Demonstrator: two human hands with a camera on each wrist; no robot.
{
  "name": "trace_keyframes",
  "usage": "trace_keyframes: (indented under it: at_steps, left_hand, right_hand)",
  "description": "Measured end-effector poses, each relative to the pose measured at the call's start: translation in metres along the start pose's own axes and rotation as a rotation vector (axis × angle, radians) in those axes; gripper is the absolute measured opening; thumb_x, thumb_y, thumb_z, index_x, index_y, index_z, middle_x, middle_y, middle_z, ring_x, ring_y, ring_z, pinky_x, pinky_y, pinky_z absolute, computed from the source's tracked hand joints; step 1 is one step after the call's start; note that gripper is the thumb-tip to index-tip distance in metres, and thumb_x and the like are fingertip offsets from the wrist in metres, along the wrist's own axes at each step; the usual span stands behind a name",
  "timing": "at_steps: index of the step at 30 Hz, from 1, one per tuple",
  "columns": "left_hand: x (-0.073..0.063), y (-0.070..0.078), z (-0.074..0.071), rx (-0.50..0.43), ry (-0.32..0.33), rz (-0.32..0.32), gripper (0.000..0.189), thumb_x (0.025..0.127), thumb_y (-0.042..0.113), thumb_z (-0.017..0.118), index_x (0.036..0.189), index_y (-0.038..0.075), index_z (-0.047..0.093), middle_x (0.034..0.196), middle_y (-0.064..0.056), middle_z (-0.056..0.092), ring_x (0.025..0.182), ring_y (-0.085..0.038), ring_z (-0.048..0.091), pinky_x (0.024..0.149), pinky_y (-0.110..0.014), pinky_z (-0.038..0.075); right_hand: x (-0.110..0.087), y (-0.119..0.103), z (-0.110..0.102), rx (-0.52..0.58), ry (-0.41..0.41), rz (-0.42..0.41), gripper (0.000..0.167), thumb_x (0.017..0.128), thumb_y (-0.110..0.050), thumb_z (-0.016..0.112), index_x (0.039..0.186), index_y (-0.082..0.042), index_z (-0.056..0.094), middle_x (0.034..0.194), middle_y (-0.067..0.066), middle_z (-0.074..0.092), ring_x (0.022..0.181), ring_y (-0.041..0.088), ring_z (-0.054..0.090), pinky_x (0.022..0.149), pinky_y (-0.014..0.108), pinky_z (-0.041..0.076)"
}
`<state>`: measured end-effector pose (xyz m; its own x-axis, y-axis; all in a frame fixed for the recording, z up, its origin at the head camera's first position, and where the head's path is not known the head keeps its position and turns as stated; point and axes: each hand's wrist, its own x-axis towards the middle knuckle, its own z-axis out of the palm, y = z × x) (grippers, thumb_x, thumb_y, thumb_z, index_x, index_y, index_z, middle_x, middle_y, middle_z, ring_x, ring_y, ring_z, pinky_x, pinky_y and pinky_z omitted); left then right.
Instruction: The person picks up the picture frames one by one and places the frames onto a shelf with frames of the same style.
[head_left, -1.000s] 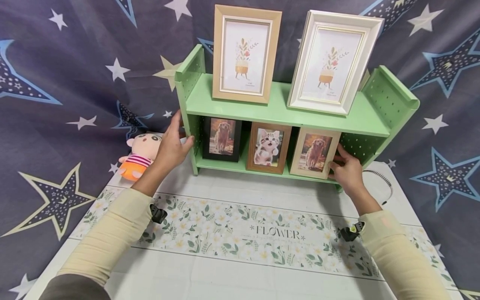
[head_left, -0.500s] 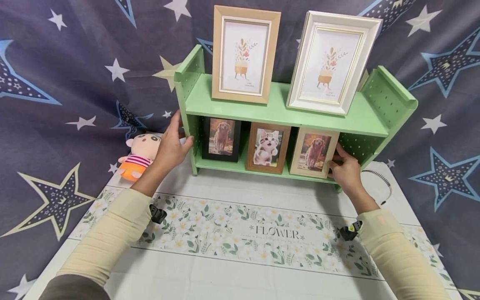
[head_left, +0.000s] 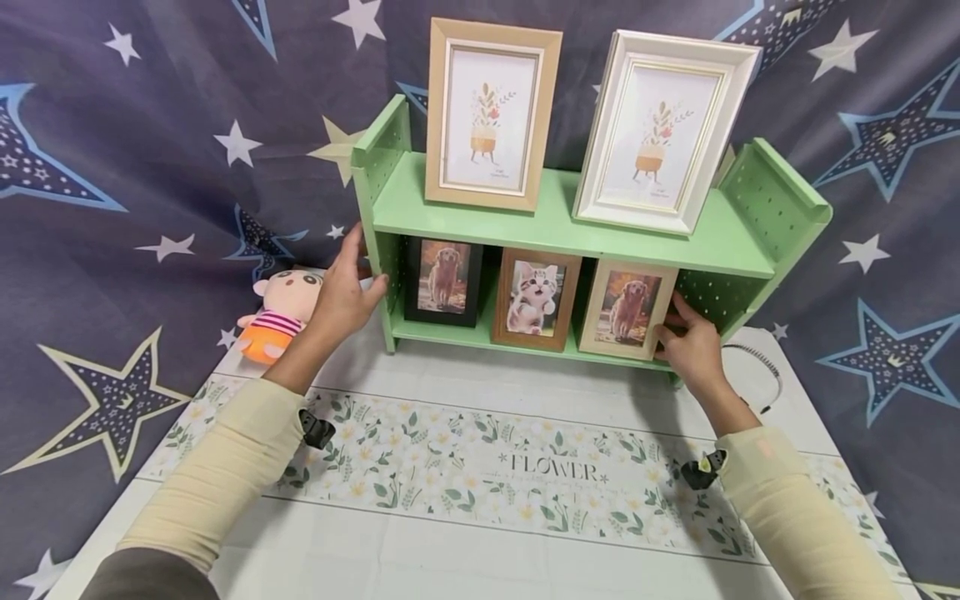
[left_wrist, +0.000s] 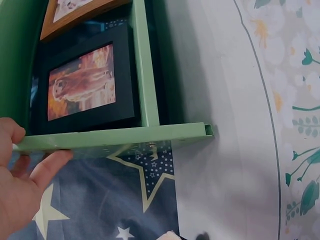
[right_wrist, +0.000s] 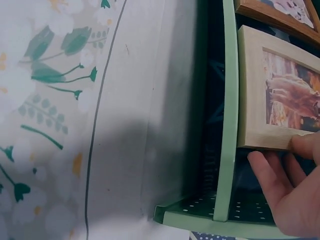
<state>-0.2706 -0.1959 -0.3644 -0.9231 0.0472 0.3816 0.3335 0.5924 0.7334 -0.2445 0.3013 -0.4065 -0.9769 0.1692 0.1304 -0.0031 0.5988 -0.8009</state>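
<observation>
A green two-tier metal shelf (head_left: 570, 227) stands on the table. My left hand (head_left: 347, 287) grips its left side panel (left_wrist: 115, 137), thumb on one side and fingers on the other. My right hand (head_left: 693, 346) holds the right edge of a pale wood picture frame (head_left: 628, 310) with a dog photo on the lower tier. In the right wrist view its thumb lies on the front of the frame (right_wrist: 252, 100), fingers at the side edge. To its left stand a brown frame (head_left: 536, 298) with a kitten photo and a black frame (head_left: 442, 282) with a dog photo.
On the top tier stand a tan frame (head_left: 492, 115) and a white frame (head_left: 666, 132), both with plant prints. A plush toy (head_left: 273, 317) sits left of the shelf. A thin dark band (head_left: 765, 367) lies right of it. A floral runner (head_left: 450, 467) crosses the table.
The whole head view has shifted down slightly. Both hands keep their places at the shelf and the pale wood picture frame.
</observation>
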Motion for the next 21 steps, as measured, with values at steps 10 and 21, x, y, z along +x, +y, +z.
trace_keyframes:
  at_steps: [10,21]
  left_hand:
    - [-0.014,0.0,-0.004,-0.109,0.001,-0.008,0.083,0.097,0.007,0.059,0.164,0.028,0.015,0.148,-0.025,0.047,0.129,-0.045,0.058,0.111,-0.059,0.048]
    - [-0.05,0.01,-0.007,-0.095,0.059,0.086,0.077,0.094,-0.001,0.062,0.161,0.017,0.029,0.146,-0.022,0.046,0.136,-0.038,0.053,0.097,-0.05,0.059]
  right_hand:
    - [-0.013,-0.01,-0.006,-0.073,0.038,0.004,0.067,0.104,-0.028,0.056,0.162,-0.01,0.028,0.14,0.026,0.058,0.116,0.04,0.066,0.073,0.017,0.062]
    - [-0.035,-0.018,-0.014,-0.166,0.057,-0.176,0.06,0.103,-0.025,0.061,0.156,-0.005,0.04,0.136,0.023,0.062,0.12,0.04,0.063,0.086,0.033,0.059]
